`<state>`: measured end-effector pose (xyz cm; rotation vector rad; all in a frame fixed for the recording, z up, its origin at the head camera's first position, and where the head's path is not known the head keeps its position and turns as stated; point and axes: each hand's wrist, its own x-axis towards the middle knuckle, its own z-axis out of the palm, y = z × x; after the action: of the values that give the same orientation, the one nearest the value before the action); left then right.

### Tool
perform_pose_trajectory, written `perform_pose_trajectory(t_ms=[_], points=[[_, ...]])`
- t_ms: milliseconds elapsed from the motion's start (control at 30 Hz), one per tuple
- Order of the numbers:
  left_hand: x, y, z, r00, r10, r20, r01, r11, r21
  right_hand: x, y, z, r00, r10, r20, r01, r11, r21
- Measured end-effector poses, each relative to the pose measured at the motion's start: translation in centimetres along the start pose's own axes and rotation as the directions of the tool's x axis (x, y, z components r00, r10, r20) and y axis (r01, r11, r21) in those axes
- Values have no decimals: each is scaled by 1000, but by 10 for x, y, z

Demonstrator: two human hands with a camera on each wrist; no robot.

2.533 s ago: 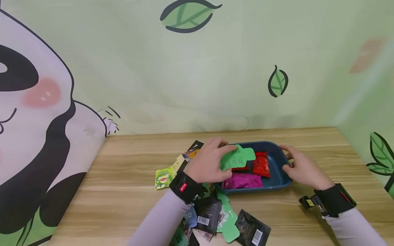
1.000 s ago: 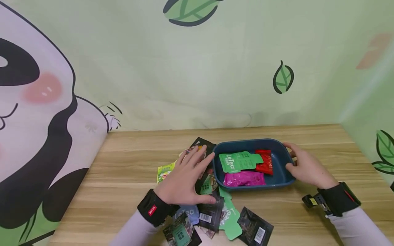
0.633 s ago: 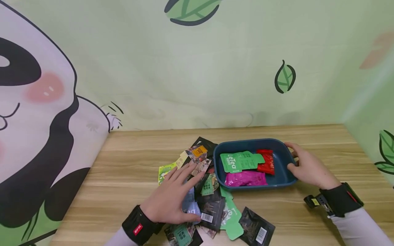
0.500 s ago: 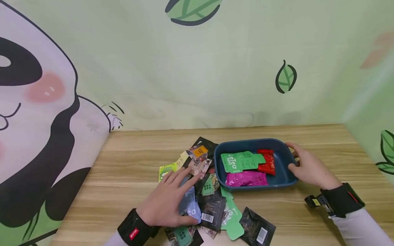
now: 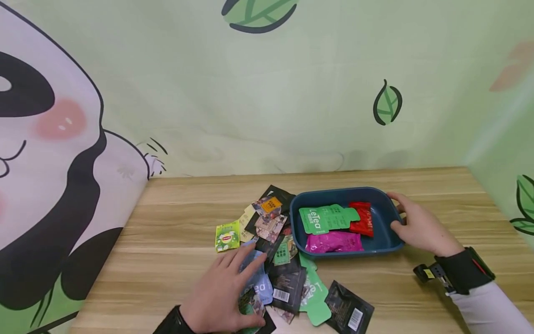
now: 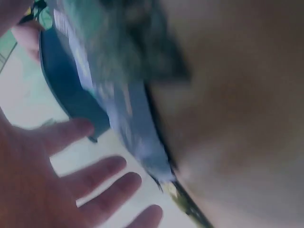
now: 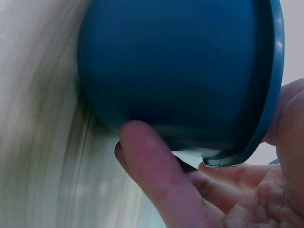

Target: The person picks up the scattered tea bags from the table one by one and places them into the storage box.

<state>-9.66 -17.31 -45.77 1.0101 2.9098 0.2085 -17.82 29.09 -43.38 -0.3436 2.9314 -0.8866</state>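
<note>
A cartoon panda [image 5: 41,190] fills the left of the backdrop, next to a wood-grain tabletop [image 5: 167,250]. The left hand [image 5: 219,292] is over the near left edge of a heap of packets, its fingers spread wide, slightly bent and holding nothing; whether a fingertip touches a packet I cannot tell. Just beyond it lies a lime-green sachet [image 5: 227,237], then a pale yellow packet [image 5: 246,223]. A blue packet [image 5: 263,287] lies partly behind the hand, and a sachet with an orange label [image 5: 271,205] rests towards the far end of the heap. Further right come a black barcoded sachet [image 5: 287,282] and a green cut-out packet [image 5: 319,311], whose far end is hidden by the tub.

The dark blue tub [image 5: 383,232] stands upright just beside the heap. Inside — left to right — are a green LeTea packet [image 5: 327,219], a magenta packet [image 5: 333,242] along the near wall, and a red packet [image 5: 363,220], its left edge overlapped by the LeTea one. A separate black packet [image 5: 349,310] lies on the tabletop in front of the tub. At the tub's right end the right hand [image 5: 425,232] grips the rim and outer wall, thumb and fingers bent, a black strap [image 5: 465,273] round its wrist.
</note>
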Motion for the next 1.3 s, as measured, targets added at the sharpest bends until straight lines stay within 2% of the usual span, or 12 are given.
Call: perform_pose_trajectory(t_ms=[167, 267, 367, 500, 700, 833, 967, 1133, 1300], points=[[-12, 15, 1, 990, -113, 82, 113, 994, -2, 1, -1, 0, 1000, 9, 3, -9, 1000, -8], [-18, 21, 2, 983, -135, 123, 135, 991, 11, 1, -1, 0, 1000, 11, 1, -11, 1000, -11], [-24, 26, 4, 983, -132, 125, 127, 991, 44, 1, -1, 1, 1000, 13, -2, -13, 1000, -13], [-28, 33, 8, 987, -130, 93, 124, 990, 70, 2, -2, 1, 1000, 16, -2, -16, 1000, -17], [-31, 40, 9, 986, -137, 95, 137, 991, 12, 1, -1, 1, 1000, 8, 0, -8, 1000, -19], [-30, 40, 8, 986, -129, 107, 131, 991, -11, 0, -1, 1, 1000, 8, -2, -8, 1000, -15], [-29, 39, 7, 987, -114, 114, 115, 993, 1, 0, -1, 1, 1000, 11, -2, -11, 1000, -12], [-28, 38, 4, 981, -121, 151, 120, 993, 15, 0, -1, 2, 1000, 13, 1, -13, 1000, -9], [-27, 38, 4, 986, -103, 133, 101, 995, 24, 0, -1, 1, 1000, 9, 0, -9, 1000, -9]])
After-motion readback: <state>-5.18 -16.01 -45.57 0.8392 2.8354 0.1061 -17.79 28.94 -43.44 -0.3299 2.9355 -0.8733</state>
